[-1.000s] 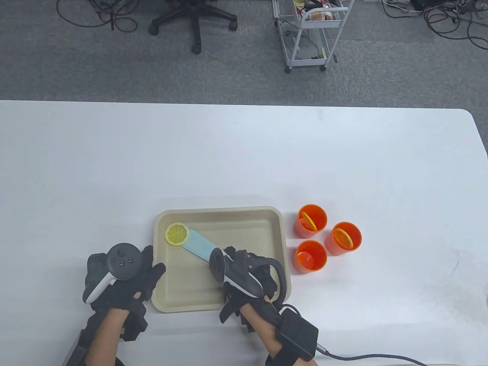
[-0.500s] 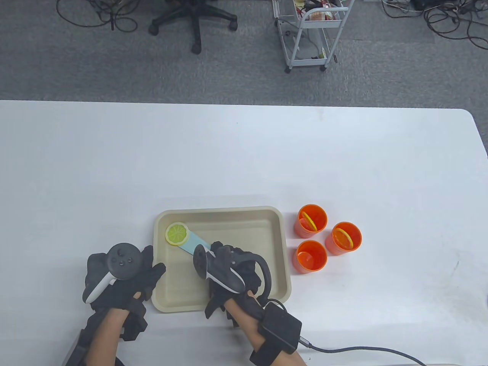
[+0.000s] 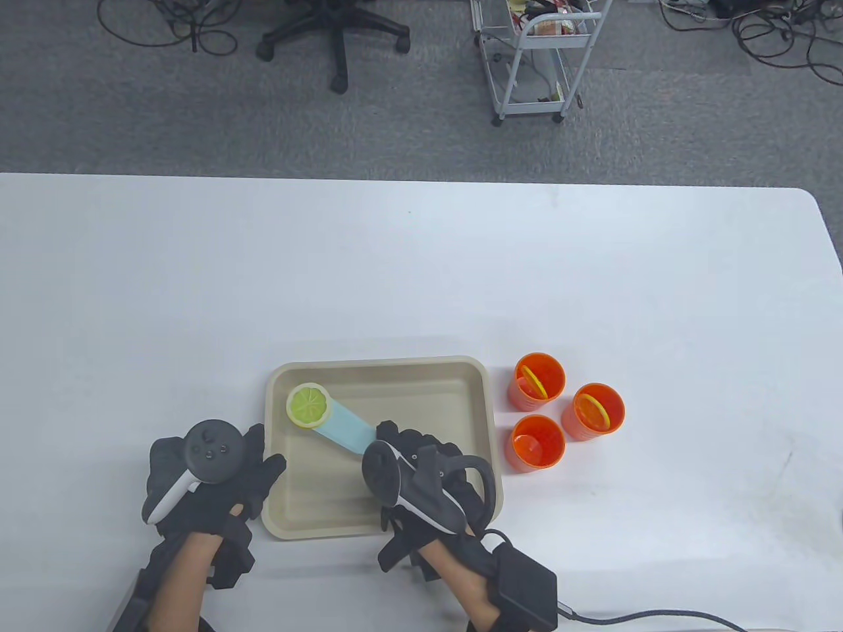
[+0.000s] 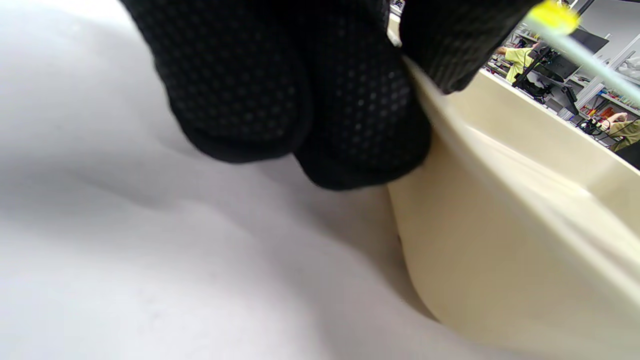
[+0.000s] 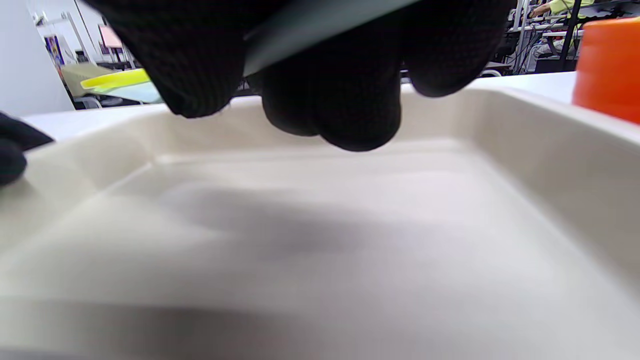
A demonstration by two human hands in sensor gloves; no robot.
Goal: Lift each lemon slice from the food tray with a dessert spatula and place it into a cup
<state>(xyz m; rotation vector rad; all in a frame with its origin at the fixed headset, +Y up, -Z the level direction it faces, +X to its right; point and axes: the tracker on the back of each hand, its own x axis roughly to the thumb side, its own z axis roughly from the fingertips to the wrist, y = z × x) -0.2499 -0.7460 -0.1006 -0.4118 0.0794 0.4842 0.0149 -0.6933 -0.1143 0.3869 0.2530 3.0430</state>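
I have my right hand point(image 3: 421, 480) closed around the handle of the pale blue spatula point(image 3: 342, 426), fingers curled over it, so the blade reaches away from the hand toward the far left corner of the beige tray point(image 3: 484, 421). The last lemon slice point(image 3: 308, 404) sits on the blade's tip, and in the left wrist view it appears to ride clear of the tray wall, though I cannot tell from above how high it has come. My left hand point(image 3: 207, 477) lies flat with straight fingers against the tray's near left edge and holds nothing; I judge it is there to stop the tray sliding while the blade works beneath the fruit. To the right of my right hand, just past the tray's wall, stand 3 orange cups in a tight cluster. The far cup point(image 3: 539, 377) and the rightmost cup point(image 3: 593, 411) each show a yellow slice standing on edge inside, while the near cup point(image 3: 538, 442), closest to my hand, looks empty from here. That makes it the likely home for this slice. Carrying it there calls for a level blade across the full width of the tray, since nothing pins the slice to the spatula.
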